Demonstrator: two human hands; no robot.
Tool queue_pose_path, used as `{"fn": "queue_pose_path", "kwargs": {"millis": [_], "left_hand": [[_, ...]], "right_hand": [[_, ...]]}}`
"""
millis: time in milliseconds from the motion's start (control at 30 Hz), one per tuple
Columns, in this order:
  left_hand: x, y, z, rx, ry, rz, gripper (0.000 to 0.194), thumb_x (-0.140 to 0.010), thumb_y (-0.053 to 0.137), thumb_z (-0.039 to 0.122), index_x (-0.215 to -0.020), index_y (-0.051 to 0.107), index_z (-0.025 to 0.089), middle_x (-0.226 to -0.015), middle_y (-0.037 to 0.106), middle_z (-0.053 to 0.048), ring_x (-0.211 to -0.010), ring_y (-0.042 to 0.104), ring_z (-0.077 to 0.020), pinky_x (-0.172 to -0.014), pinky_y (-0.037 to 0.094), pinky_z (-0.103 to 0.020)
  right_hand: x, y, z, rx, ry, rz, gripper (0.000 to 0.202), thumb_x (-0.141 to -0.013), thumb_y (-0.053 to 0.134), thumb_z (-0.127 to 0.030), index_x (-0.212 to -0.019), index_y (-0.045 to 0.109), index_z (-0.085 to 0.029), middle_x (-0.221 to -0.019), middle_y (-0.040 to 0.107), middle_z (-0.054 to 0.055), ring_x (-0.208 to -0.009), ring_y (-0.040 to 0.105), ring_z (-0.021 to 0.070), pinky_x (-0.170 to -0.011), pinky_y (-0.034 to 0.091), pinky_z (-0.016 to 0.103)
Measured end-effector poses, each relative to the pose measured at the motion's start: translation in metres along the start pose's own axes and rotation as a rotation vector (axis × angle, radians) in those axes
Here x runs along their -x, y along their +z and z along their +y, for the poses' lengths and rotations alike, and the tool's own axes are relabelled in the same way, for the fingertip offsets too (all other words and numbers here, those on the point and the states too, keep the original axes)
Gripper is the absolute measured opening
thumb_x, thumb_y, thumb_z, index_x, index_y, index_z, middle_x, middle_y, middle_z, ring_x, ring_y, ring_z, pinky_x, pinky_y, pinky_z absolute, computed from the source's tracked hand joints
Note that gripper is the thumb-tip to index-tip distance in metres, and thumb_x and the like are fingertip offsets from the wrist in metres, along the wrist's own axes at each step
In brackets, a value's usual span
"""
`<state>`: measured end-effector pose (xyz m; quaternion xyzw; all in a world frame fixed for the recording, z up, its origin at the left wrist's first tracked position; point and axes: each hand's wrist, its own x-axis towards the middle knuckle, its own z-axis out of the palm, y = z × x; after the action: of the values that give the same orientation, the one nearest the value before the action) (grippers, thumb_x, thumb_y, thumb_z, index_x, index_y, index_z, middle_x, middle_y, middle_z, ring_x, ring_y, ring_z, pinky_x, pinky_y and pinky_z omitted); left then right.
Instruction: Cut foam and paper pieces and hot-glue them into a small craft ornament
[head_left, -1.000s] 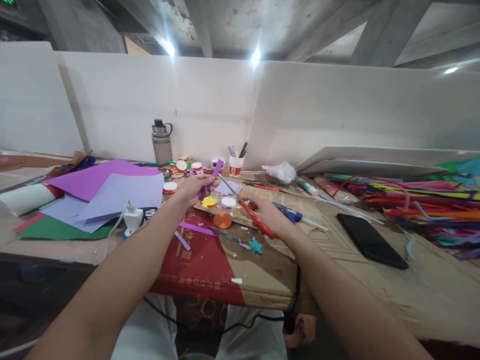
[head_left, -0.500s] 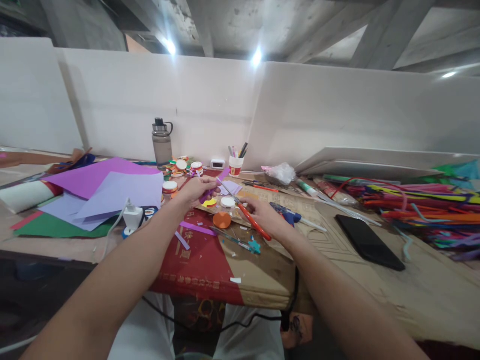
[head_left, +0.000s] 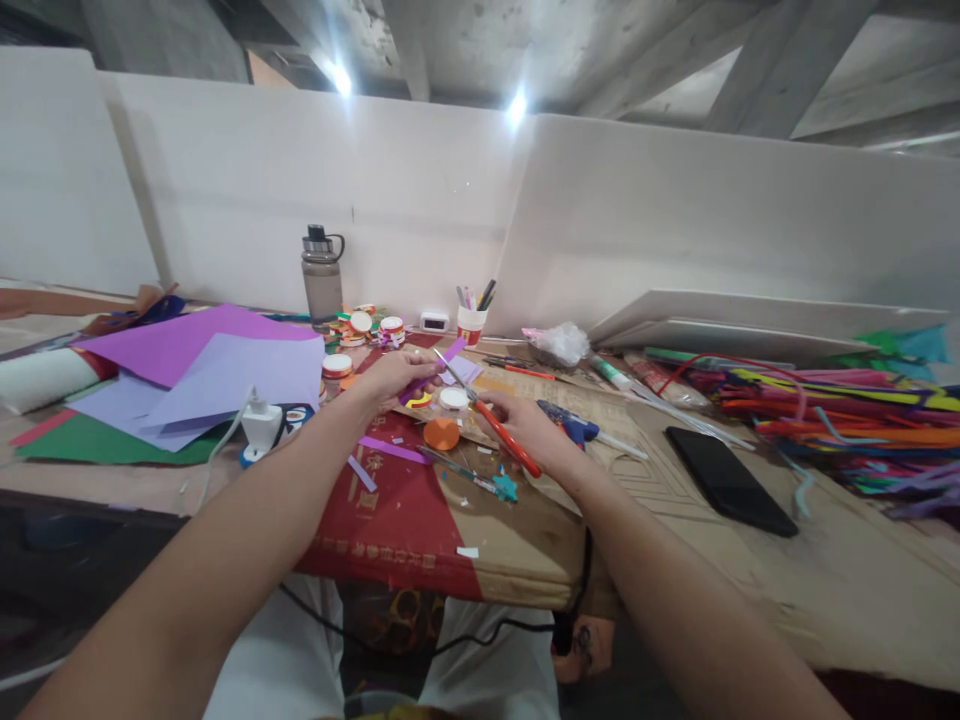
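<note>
My left hand pinches a strip of purple paper, which sticks out past the fingertips to the upper right. Closed around red-handled scissors is my right hand, with the blades pointing up and left to the purple strip. Just under the hands lie an orange disc, a white-lidded jar and a yellow piece. A longer purple strip rests on the red part of the cardboard, left of a teal star shape.
Purple and lilac sheets and a white plug are at the left. Behind stand a bottle and a pen cup. Rightward are a blue glue gun, a black phone and colourful pipe cleaners.
The view has shifted slightly, so the tabletop objects appear a little higher and further left. Both hands keep their holds, and the purple strip's free end sits slightly differently by the blades.
</note>
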<state>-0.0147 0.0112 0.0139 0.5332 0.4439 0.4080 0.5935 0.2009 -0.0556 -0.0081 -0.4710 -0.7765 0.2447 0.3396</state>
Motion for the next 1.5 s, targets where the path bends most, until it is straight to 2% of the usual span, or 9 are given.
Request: {"fn": "queue_pose_path", "kwargs": {"millis": [333,600,733,833,967,1167,1300,1500], "left_hand": [[0.000,0.000,-0.001,-0.003,-0.027,-0.012,0.013,-0.084,0.061,0.010,-0.072,0.065,0.011,-0.060,0.063,-0.002,-0.041,0.047,-0.0027,-0.040,0.030,-0.014],[-0.004,-0.003,-0.006,-0.018,-0.033,-0.037,0.016,-0.086,0.061,0.013,-0.071,0.067,0.011,-0.059,0.061,-0.003,-0.041,0.046,-0.0026,-0.038,0.029,-0.013],[-0.003,-0.002,-0.005,0.007,-0.068,-0.053,0.015,-0.084,0.063,0.013,-0.070,0.067,0.009,-0.060,0.061,-0.003,-0.040,0.045,-0.0015,-0.036,0.029,-0.012],[-0.003,0.000,-0.006,0.060,-0.144,-0.031,0.013,-0.081,0.065,0.009,-0.068,0.065,0.009,-0.059,0.061,-0.003,-0.041,0.046,-0.0021,-0.036,0.030,-0.011],[-0.004,0.003,-0.009,0.072,-0.254,-0.049,0.020,-0.085,0.057,0.005,-0.066,0.061,0.008,-0.052,0.055,-0.002,-0.039,0.045,-0.0026,-0.033,0.028,-0.009],[-0.002,0.007,-0.009,0.086,-0.360,-0.033,0.016,-0.080,0.061,0.004,-0.065,0.061,0.007,-0.055,0.059,-0.005,-0.039,0.046,-0.0028,-0.034,0.034,-0.009],[-0.002,0.009,-0.009,0.087,-0.420,-0.038,0.019,-0.084,0.059,0.006,-0.066,0.063,0.006,-0.054,0.059,-0.005,-0.039,0.048,-0.0033,-0.035,0.035,-0.008],[-0.005,0.007,-0.013,0.078,-0.468,-0.077,0.017,-0.084,0.061,0.008,-0.068,0.065,0.005,-0.054,0.059,-0.005,-0.040,0.048,-0.0023,-0.036,0.036,-0.007]], "right_hand": [[0.000,0.002,0.003,-0.045,-0.060,0.053,0.018,-0.080,0.066,-0.034,-0.092,0.072,-0.021,-0.074,0.063,0.003,-0.069,0.058,0.0168,-0.061,0.047,0.029],[0.003,0.003,0.000,-0.060,-0.011,0.055,0.017,-0.079,0.067,-0.032,-0.091,0.072,-0.021,-0.069,0.063,0.003,-0.064,0.058,0.0165,-0.060,0.047,0.029],[0.004,0.002,-0.001,-0.077,0.077,-0.002,0.018,-0.080,0.066,-0.033,-0.091,0.070,-0.020,-0.063,0.061,0.001,-0.058,0.058,0.0155,-0.054,0.046,0.026],[0.004,0.000,-0.003,-0.059,0.211,-0.112,0.019,-0.082,0.061,-0.032,-0.094,0.068,-0.020,-0.055,0.056,-0.002,-0.047,0.055,0.0133,-0.044,0.042,0.023],[0.004,-0.003,-0.006,-0.076,0.368,-0.261,0.021,-0.083,0.059,-0.034,-0.098,0.064,-0.020,-0.048,0.050,-0.005,-0.037,0.051,0.0125,-0.034,0.037,0.021],[0.006,-0.004,-0.013,-0.140,0.467,-0.287,0.014,-0.082,0.062,-0.032,-0.091,0.062,-0.021,-0.046,0.050,-0.005,-0.035,0.051,0.0126,-0.034,0.036,0.020],[0.009,-0.005,-0.015,-0.202,0.445,-0.268,0.011,-0.079,0.062,-0.031,-0.076,0.060,-0.021,-0.045,0.050,-0.004,-0.032,0.045,0.0110,-0.032,0.033,0.021],[0.011,-0.010,-0.013,-0.196,0.307,-0.277,0.029,-0.076,0.062,-0.034,-0.053,0.051,-0.020,-0.041,0.050,-0.002,-0.032,0.045,0.0099,-0.030,0.029,0.018]]}}
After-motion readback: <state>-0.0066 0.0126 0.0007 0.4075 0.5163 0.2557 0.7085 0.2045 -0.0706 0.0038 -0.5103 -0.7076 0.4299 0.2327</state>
